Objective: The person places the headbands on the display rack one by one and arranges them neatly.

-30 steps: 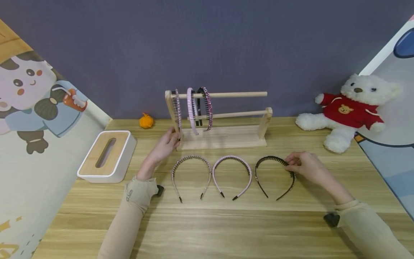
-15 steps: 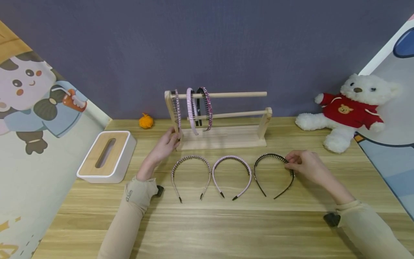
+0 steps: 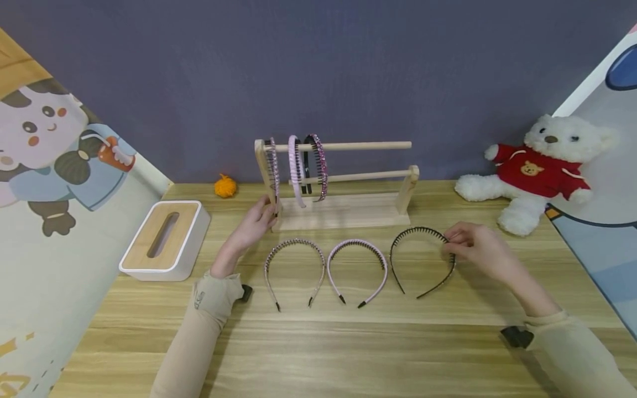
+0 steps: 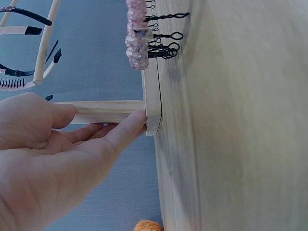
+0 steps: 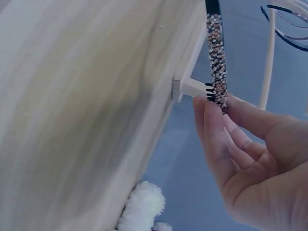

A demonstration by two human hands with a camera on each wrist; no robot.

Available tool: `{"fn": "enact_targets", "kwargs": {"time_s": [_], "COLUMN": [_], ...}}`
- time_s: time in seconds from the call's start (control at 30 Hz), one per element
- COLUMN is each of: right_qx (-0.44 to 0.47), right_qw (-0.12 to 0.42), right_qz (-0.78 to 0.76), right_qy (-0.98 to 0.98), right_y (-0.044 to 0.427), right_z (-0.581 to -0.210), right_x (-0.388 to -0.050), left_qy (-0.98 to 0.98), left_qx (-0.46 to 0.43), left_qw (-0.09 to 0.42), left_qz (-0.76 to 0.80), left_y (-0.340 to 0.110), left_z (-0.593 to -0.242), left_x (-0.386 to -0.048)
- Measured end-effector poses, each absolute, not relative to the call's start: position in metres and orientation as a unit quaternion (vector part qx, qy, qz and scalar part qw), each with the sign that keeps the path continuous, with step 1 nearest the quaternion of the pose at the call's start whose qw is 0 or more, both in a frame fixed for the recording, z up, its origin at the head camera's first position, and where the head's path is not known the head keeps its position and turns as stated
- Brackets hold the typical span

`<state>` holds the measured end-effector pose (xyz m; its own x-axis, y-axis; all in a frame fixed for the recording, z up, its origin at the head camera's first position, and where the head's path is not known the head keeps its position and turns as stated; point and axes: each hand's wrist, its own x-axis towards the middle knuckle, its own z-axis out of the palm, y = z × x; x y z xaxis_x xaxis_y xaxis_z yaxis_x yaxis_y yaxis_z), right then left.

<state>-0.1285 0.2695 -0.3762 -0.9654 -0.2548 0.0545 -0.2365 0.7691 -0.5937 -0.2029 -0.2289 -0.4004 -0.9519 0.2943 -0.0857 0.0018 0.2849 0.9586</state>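
Observation:
My right hand (image 3: 483, 249) pinches a black toothed headband (image 3: 420, 229) by its right side, between thumb and fingers. In the right wrist view its outer face is covered in glittery stones (image 5: 217, 57). My left hand (image 3: 254, 224) holds the left upright post (image 4: 108, 110) of a wooden headband rack (image 3: 343, 213), thumb on one side and fingers on the other. On the rack's upper bar hang a beaded headband (image 3: 272, 168), a pale pink one (image 3: 293, 166) and a dark one with pink stones (image 3: 322, 166). A beaded headband (image 3: 294, 241) and a lilac headband (image 3: 356, 241) lie on the table.
Left of the rack stand a white tissue box (image 3: 196, 243) with a wooden top and a small orange ball (image 3: 225, 187). A white teddy bear (image 3: 542, 166) in a red sweater sits at the right back. A dark wall (image 3: 448, 83) closes off the table's (image 3: 348, 354) far edge.
The black headband has been lifted off the table and shifted slightly up in the head view, along with my right hand. My left hand stays at the rack's post.

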Motion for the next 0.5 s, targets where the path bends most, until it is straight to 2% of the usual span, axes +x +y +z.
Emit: {"fn": "enact_targets", "kwargs": {"time_s": [0.2, 0.5], "right_qx": [-0.132, -0.116], "right_qw": [-0.02, -0.027], "right_qz": [-0.31, -0.316], "right_qy": [0.941, 0.941], "right_y": [0.268, 0.268], "right_z": [-0.367, -0.353], "right_x": [-0.125, -0.123], "left_qy": [0.79, 0.798], "left_qx": [0.101, 0.094], "left_qw": [0.119, 0.118], "left_qz": [0.592, 0.583], "left_y": [-0.228, -0.23], "left_z": [-0.4, -0.4], "left_x": [-0.203, -0.203]}}
